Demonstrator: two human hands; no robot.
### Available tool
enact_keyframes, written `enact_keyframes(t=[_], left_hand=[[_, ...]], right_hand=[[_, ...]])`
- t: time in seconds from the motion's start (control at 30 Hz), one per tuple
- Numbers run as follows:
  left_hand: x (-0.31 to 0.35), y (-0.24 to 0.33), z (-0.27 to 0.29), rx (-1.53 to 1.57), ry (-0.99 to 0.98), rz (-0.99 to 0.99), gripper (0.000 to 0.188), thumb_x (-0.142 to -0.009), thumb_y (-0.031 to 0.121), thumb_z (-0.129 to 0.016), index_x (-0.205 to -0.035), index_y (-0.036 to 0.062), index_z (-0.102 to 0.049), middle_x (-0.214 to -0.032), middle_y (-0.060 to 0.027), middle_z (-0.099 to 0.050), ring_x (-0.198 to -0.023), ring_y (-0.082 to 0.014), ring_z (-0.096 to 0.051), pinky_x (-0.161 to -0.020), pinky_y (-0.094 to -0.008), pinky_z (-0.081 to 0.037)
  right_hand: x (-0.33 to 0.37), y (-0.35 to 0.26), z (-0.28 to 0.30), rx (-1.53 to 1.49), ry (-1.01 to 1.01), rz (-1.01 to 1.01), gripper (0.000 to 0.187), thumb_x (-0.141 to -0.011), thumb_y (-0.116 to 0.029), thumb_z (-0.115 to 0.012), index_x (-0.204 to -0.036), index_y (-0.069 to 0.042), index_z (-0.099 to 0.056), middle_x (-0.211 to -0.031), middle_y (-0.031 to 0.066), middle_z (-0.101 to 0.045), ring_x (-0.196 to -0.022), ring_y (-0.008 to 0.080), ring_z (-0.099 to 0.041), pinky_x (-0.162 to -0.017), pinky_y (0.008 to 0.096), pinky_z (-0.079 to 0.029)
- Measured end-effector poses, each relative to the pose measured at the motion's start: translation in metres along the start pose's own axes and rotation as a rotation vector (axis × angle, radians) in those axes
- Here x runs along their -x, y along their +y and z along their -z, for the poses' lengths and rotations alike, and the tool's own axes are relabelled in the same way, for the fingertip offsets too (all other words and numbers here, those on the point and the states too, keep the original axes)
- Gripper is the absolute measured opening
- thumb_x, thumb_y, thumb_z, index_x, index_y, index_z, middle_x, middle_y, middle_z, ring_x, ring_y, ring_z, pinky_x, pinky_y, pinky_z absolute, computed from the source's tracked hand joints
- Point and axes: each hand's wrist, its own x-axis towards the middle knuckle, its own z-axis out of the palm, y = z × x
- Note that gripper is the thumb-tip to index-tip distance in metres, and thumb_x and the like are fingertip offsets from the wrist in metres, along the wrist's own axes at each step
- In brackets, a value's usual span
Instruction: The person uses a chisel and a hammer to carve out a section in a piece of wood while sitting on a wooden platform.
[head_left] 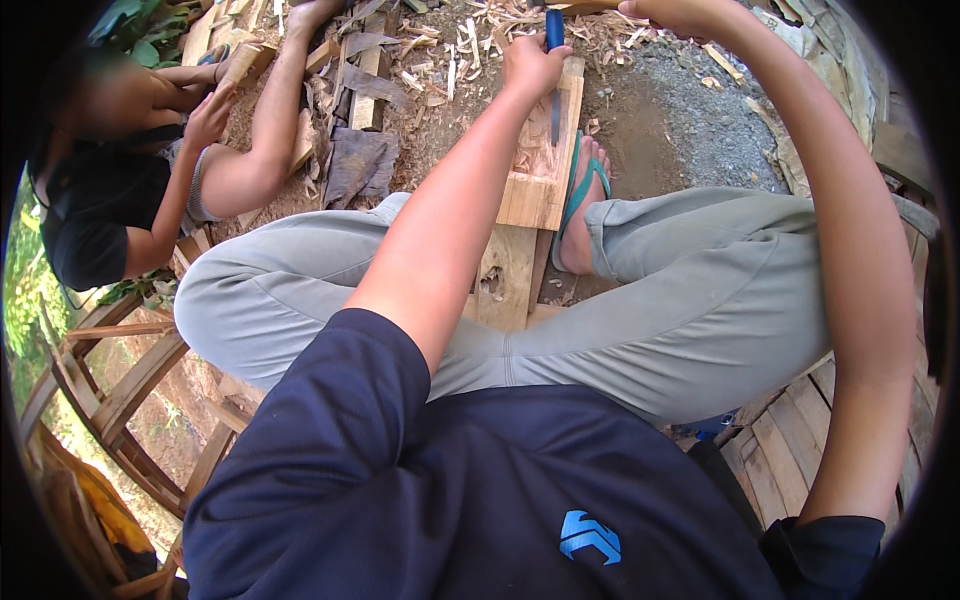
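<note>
My left hand (533, 66) is closed around the blue handle of a chisel (554, 30). Its narrow metal blade points down onto a pale wooden block (530, 198), whose upper face looks cut into. At the top edge of the picture, my right hand (668, 12) grips a light wooden tool handle (590, 5). That handle reaches left to just above the chisel's top; the tool's head is mostly cut off, so its kind is unclear. The block lies between my legs on another piece of wood (507, 275), with my sandalled foot (578, 210) against its right side.
To the left a seated person (110, 190) in a dark shirt holds a wooden piece (248, 62). Wood chips (470, 50) and offcuts cover the ground, with grey gravel (715, 120) on the right. A slatted wooden frame (125, 390) stands at lower left.
</note>
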Motion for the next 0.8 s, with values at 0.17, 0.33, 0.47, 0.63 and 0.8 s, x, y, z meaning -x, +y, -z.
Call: enact_keyframes(t=[0.17,0.33,0.47,0.63,0.8], left_hand=[[-0.005,-0.008,0.002,0.037,-0.003,0.010,0.038,-0.086,0.036,-0.081,-0.113,0.0105,-0.078,-0.094,-0.0152,-0.078,-0.088,-0.0270,-0.075,-0.084,-0.0397,-0.056],[0.002,0.001,0.003,0.082,0.010,-0.015,0.036,-0.086,0.032,-0.081,-0.113,0.0090,-0.078,-0.095,-0.0190,-0.077,-0.090,-0.0319,-0.075,-0.085,-0.0427,-0.056],[0.010,0.002,0.005,0.123,0.024,-0.022,0.035,-0.087,0.030,-0.080,-0.112,0.0052,-0.077,-0.093,-0.0193,-0.076,-0.087,-0.0323,-0.075,-0.082,-0.0439,-0.056],[0.009,-0.003,0.005,0.057,0.030,-0.057,0.035,-0.091,0.029,-0.077,-0.113,0.0023,-0.074,-0.085,-0.0117,-0.074,-0.077,-0.0201,-0.069,-0.076,-0.0368,-0.054],[0.007,-0.001,0.000,0.092,0.011,-0.065,0.033,-0.091,0.029,-0.077,-0.112,0.0029,-0.075,-0.083,-0.0107,-0.074,-0.075,-0.0191,-0.069,-0.074,-0.0363,-0.054]], right_hand=[[-0.014,0.005,-0.019,-0.011,0.081,-0.030,0.032,-0.085,-0.031,-0.073,-0.099,-0.003,-0.079,-0.083,0.0181,-0.075,-0.078,0.0304,-0.073,-0.074,0.0423,-0.056],[-0.010,0.014,-0.022,-0.061,0.162,-0.032,0.032,-0.084,-0.030,-0.073,-0.099,-0.002,-0.078,-0.086,0.0216,-0.075,-0.080,0.0333,-0.073,-0.075,0.0449,-0.057],[0.000,-0.001,-0.001,-0.070,-0.037,-0.151,0.032,-0.085,-0.032,-0.073,-0.100,-0.004,-0.079,-0.085,0.0208,-0.075,-0.077,0.0317,-0.073,-0.072,0.0435,-0.057],[-0.003,-0.008,-0.005,-0.068,-0.014,-0.185,0.031,-0.088,-0.033,-0.071,-0.100,-0.005,-0.081,-0.077,0.0148,-0.073,-0.068,0.0265,-0.070,-0.060,0.0407,-0.056],[-0.010,0.011,-0.010,0.002,0.173,-0.048,0.037,-0.087,-0.032,-0.072,-0.101,0.001,-0.078,-0.081,0.0190,-0.074,-0.071,0.0279,-0.071,-0.066,0.0422,-0.057]])
